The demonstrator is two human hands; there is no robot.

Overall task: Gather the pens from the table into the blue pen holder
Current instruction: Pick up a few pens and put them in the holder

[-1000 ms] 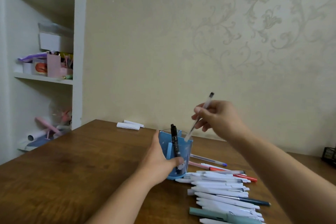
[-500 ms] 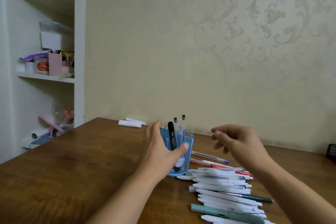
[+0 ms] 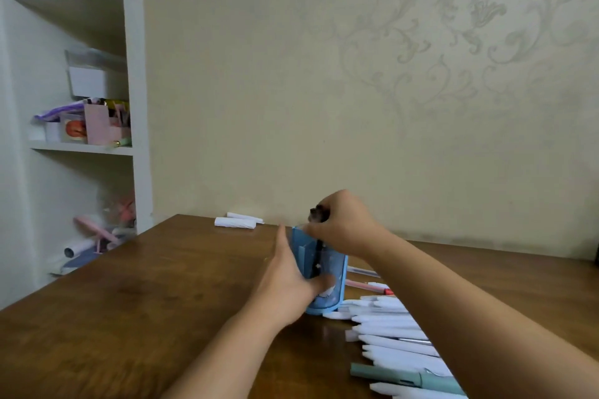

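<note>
Hands crowd the blue pen holder (image 3: 327,272): left hand (image 3: 288,282) wraps it; right hand (image 3: 343,227) pinches blurred pen tops (image 3: 319,214).

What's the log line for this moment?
left hand: steadies blue pen holder | right hand: on pen tops in holder | white pens: on table

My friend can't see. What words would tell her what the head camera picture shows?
A person's left hand steadies a blue plastic pen holder on a brown wooden table, while the right hand grips the tops of the pens standing in it. Many white pens and one teal pen lie beside the holder.
</note>
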